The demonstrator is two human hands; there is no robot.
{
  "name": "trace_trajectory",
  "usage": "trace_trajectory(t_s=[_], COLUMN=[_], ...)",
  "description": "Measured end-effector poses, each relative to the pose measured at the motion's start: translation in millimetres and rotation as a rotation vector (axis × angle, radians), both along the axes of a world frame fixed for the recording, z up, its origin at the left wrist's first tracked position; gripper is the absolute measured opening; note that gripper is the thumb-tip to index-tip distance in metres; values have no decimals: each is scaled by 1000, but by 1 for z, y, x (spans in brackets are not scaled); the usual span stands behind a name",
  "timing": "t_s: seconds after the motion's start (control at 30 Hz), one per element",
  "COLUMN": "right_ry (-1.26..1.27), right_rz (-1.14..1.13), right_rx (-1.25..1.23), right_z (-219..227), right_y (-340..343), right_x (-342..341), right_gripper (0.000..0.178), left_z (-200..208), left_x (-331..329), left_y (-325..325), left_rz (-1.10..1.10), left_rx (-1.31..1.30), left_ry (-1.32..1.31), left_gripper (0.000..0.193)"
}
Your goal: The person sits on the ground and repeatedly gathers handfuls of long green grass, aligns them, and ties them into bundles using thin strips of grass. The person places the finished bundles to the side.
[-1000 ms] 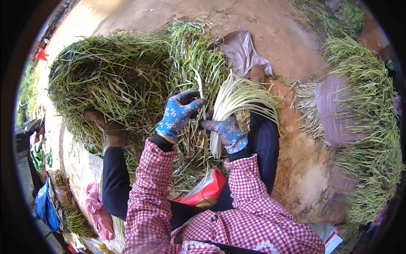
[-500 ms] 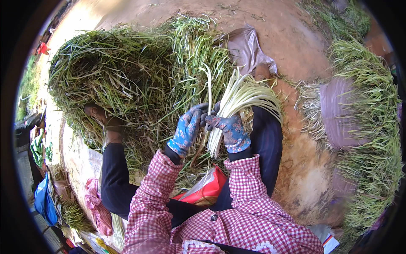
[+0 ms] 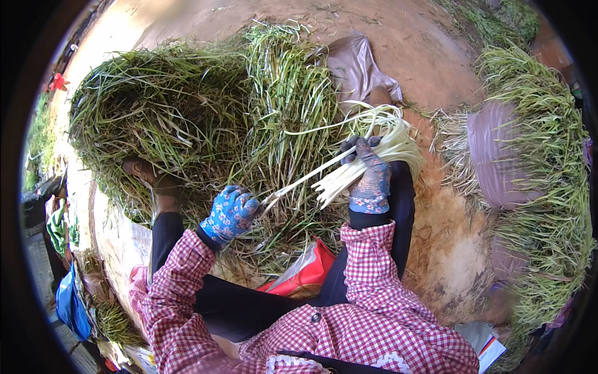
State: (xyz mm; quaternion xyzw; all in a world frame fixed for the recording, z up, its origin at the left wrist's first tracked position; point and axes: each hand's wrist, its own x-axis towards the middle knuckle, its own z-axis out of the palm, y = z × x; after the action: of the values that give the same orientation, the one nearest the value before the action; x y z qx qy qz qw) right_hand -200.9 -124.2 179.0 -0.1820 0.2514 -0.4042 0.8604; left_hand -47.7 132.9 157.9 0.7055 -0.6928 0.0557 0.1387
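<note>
The right hand, in a blue patterned glove, is closed around a bundle of pale stalks; the fingers wrap the bundle near its lower end while the stalks fan up and curl to the right above the fist. The left hand, gloved the same way, is pinched shut on a single long stalk, which stretches up and to the right from its fingertips to the bundle in the other hand. The two hands are well apart, joined only by that stalk.

Just beyond them lies a large heap of green grassy leaves, spreading left and up and filling the ground before the knees; a bare foot rests at its near edge. A red bag sits in the lap between the dark trouser legs. To the right, bare brown earth leaves open room beside the right forearm, bounded farther right by a second heap of greens lying over grey sheeting. More bare ground lies past the big heap, at the top.
</note>
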Motion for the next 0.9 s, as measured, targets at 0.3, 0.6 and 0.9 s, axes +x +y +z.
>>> trace_trajectory(t_s=[0.3,0.6,0.9], right_ry=[-196,-56,264], right_rz=[-99,65,273], right_rx=[-266,-93,-89], right_z=[31,7,-21], right_y=[-48,-13,3], right_x=[-35,6,27], right_gripper=[17,24,21], left_z=[13,26,-36], left_x=[142,56,-103], left_y=[79,-27,-61], left_rz=[799,363,366], left_rx=[622,-298,-927], left_ry=[-355,1330,2324], left_gripper=[26,48,34])
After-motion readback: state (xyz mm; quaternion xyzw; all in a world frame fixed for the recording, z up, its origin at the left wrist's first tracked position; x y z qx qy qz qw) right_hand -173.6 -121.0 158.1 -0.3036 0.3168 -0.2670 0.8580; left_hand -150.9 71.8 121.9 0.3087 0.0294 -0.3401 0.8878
